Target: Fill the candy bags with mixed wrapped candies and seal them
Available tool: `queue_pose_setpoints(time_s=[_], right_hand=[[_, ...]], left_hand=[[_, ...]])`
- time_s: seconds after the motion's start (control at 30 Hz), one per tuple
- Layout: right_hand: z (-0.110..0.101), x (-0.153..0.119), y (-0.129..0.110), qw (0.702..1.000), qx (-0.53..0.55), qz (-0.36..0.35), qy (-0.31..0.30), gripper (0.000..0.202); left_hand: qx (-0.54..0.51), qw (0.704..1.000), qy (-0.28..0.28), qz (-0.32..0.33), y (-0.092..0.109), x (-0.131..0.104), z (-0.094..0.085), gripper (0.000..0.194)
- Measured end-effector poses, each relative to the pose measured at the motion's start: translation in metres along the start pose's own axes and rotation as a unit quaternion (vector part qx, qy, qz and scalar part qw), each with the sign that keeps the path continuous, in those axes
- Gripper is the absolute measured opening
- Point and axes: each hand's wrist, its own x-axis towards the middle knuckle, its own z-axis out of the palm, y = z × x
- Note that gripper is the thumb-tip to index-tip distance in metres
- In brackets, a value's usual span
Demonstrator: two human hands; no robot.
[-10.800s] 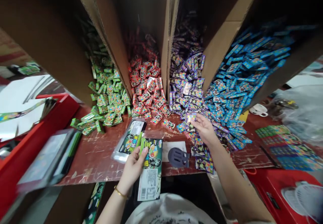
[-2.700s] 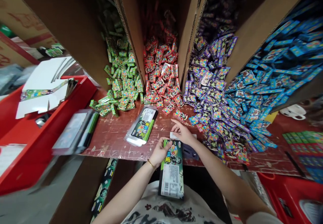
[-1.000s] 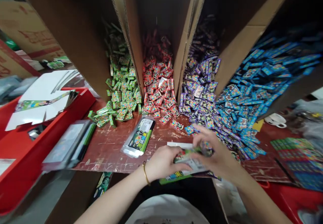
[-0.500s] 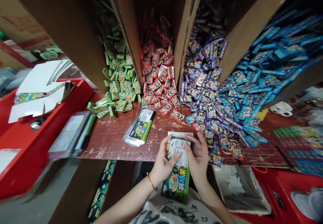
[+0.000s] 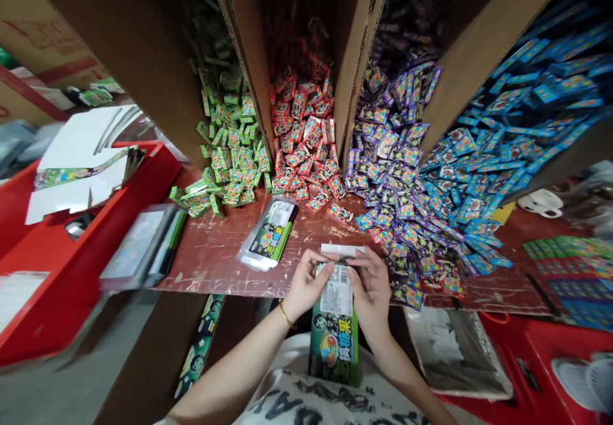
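Red table (image 5: 211, 256) beyond left hand (image 5: 305, 288) and right hand (image 5: 374, 292); both grip box (image 5: 331, 342), likely working its end; next needs steady pressure.

We seem to be in a packing workshop or small factory. Our scuffed red desk (image 5: 205, 268) carries heaps of small items, grouped mostly by colour: green packets (image 5: 234, 157), red packets (image 5: 302, 141), purple packets (image 5: 385, 150) and blue packets (image 5: 483, 157), with tall cardboard walls (image 5: 363, 61) between them. To our left we have a red crate (image 5: 112, 217) holding white sheets (image 5: 89, 141), and brown cartons (image 5: 48, 45) beyond.
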Motion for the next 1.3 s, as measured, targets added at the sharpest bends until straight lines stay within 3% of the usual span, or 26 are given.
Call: queue_pose_setpoints(time_s=[0.07, 0.17, 0.23, 0.33, 0.5, 0.67, 0.77, 0.87, 1.0, 1.13, 1.2, 1.3], right_hand=[[0.000, 0.003, -0.003, 1.000, 0.013, -0.004, 0.015, 0.055], [-0.003, 0.006, -0.009, 0.998, 0.036, 0.043, -0.036, 0.066], [-0.006, 0.007, -0.015, 0.995, 0.041, 0.068, -0.062, 0.064], [-0.010, 0.010, -0.026, 0.994, 0.039, 0.081, -0.061, 0.053], [-0.014, 0.017, -0.039, 0.978, 0.048, 0.142, -0.143, 0.046], [-0.019, 0.039, -0.046, 0.957, 0.061, 0.219, -0.178, 0.058], [-0.025, 0.046, -0.045, 0.947, 0.065, 0.250, -0.188, 0.061], [-0.030, 0.036, -0.036, 0.961, 0.030, 0.219, -0.164, 0.057], [-0.033, 0.016, -0.027, 0.986, -0.056, 0.094, -0.128, 0.045], [-0.035, 0.037, -0.031, 0.987, -0.073, 0.077, -0.119, 0.020], [-0.037, 0.057, -0.035, 0.979, -0.091, 0.074, -0.166, 0.016], [-0.037, 0.080, -0.040, 0.944, -0.133, 0.093, -0.286, 0.016]], left_hand=[[-0.015, 1.000, -0.009, 0.007, 0.003, 0.003, 0.001, 0.025], [-0.024, 1.000, 0.004, 0.011, 0.008, 0.002, 0.000, 0.032], [-0.018, 1.000, -0.013, -0.014, 0.012, -0.002, 0.000, 0.034], [-0.010, 0.998, -0.017, -0.065, 0.022, -0.010, 0.000, 0.022], [-0.004, 0.998, -0.003, -0.061, 0.038, -0.017, -0.001, 0.027], [-0.027, 0.994, 0.023, -0.104, 0.042, -0.007, 0.002, 0.031], [0.007, 0.995, 0.015, -0.094, 0.040, -0.003, 0.005, 0.029], [0.050, 0.997, -0.002, -0.064, 0.035, -0.005, 0.009, 0.028], [0.062, 0.997, -0.014, -0.032, 0.022, -0.007, 0.014, 0.022], [0.058, 0.996, -0.019, -0.058, 0.009, -0.002, 0.018, 0.025], [0.062, 0.996, -0.018, -0.066, 0.006, 0.001, 0.019, 0.026], [0.063, 0.995, -0.012, -0.078, 0.006, 0.004, 0.020, 0.025]])
